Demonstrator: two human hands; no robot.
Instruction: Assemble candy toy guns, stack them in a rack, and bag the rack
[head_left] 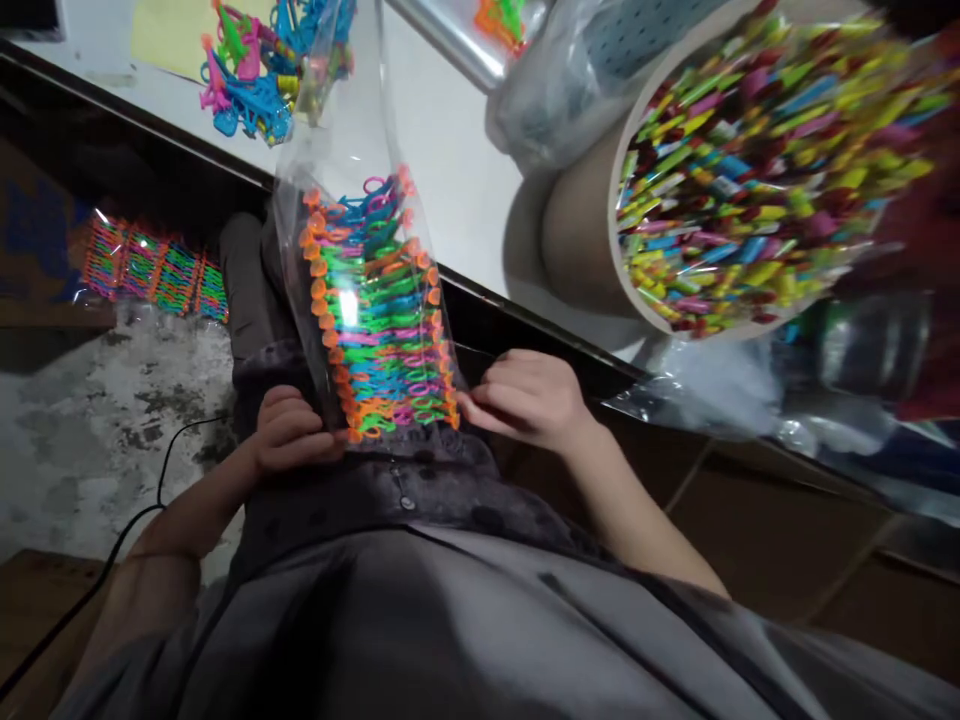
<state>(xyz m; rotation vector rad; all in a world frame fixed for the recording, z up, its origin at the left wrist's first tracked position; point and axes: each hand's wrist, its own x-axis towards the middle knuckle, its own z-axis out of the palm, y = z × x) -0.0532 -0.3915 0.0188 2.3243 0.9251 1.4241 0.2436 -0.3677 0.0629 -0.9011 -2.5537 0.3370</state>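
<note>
A long clear plastic bag (341,150) lies over my lap, its upper end reaching onto the white table. Inside are stacked rows of small plastic pieces (382,310) in green, blue, pink and orange, with round orange ends lining both sides. My left hand (296,430) is closed at the bag's lower left corner, fingertips against the plastic. At the lower right corner my right hand (529,400) pinches the bag's edge between thumb and curled fingers. The pieces sit tightly packed near me and looser toward the top.
Loose plastic pieces (259,100) lie on the white table (457,190) by a yellow sheet (169,35). A large bucket (585,240) full of colourful wrapped items stands right. Filled bags (154,265) lie at left. A black cable (161,480) hangs lower left.
</note>
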